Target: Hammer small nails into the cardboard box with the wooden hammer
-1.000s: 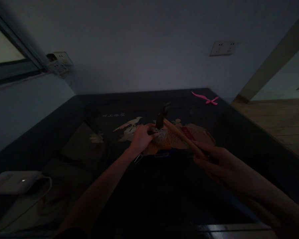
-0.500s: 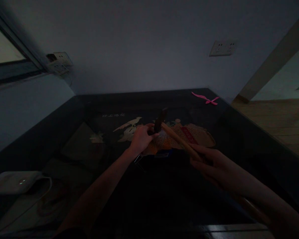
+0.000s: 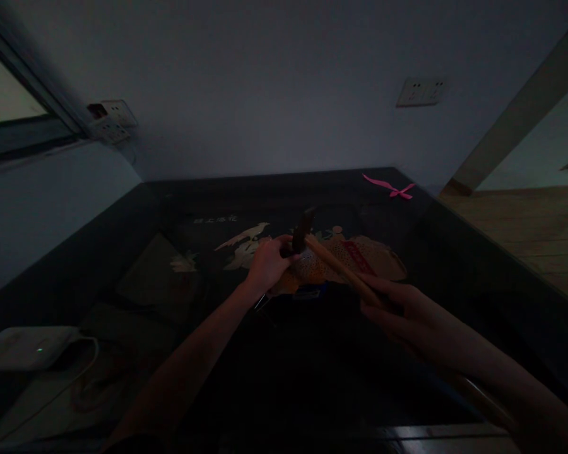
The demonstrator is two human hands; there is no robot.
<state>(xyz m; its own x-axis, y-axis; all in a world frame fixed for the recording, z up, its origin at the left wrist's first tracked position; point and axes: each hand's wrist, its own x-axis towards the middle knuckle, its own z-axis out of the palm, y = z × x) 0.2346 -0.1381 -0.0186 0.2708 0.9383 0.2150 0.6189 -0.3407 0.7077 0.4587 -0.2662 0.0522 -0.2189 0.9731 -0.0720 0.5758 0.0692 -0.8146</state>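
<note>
My right hand [image 3: 402,309] is wrapped around the long wooden handle of a hammer [image 3: 331,258], which runs from the lower right up to the middle of the table. The dark head points up and slightly right, its lower end at the fingertips of my left hand [image 3: 271,260]. Those fingers are closed in a pinch; the head hides whatever they hold. Beneath them lies an orange and tan speckled piece [image 3: 307,268] with a dark red strip. A small blue item [image 3: 310,291] and thin metal pieces [image 3: 261,302] are close by. The light is dim.
The dark table [image 3: 274,192] bears a pale bird picture [image 3: 246,236]. A pink ribbon [image 3: 392,189] lies at the back right, and a white box with a cable [image 3: 28,347] at the left. Walls with sockets [image 3: 421,92] stand behind and at the left.
The hammer head sits slightly lower than before, closer to my left fingertips. Both hands have otherwise stayed almost in place.
</note>
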